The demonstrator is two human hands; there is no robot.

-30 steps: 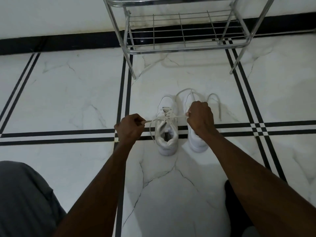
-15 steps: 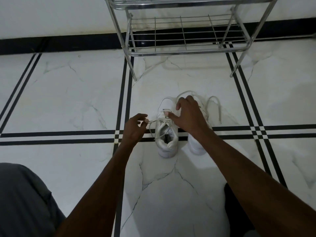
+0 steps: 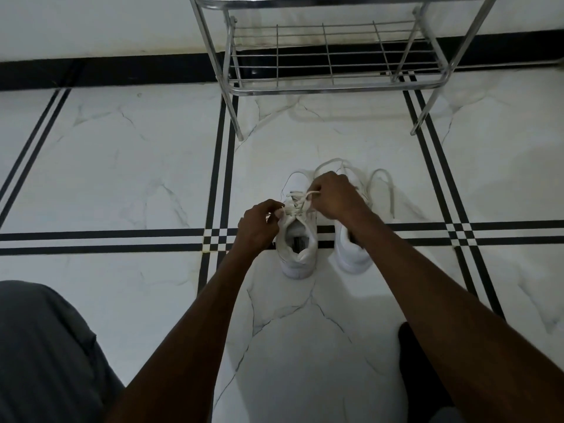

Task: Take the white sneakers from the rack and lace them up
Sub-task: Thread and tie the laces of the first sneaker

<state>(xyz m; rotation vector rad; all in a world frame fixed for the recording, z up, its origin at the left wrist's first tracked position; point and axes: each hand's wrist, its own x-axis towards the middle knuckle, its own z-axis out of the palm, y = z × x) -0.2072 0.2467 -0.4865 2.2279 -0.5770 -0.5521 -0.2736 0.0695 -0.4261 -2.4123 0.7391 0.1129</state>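
Observation:
Two white sneakers stand side by side on the marble floor, heels toward me. The left sneaker [image 3: 297,251] has its opening facing up. My left hand [image 3: 259,224] pinches one end of its lace at the left side of the tongue. My right hand [image 3: 334,195] pinches the other lace end [image 3: 311,195] above the eyelets. The right sneaker [image 3: 352,254] is partly hidden under my right forearm; its loose lace [image 3: 381,184] loops on the floor beyond it.
A chrome wire shoe rack [image 3: 329,59] stands against the wall just beyond the sneakers, its lower shelf bare. Black inlay lines cross the white floor [image 3: 122,166]. My grey-clad knee [image 3: 42,355] is at bottom left, a dark shape [image 3: 418,361] at bottom right.
Both hands drew in from a wide sideways pull. My right hand moved left over the left sneaker's eyelets, and my left hand closed in to the tongue.

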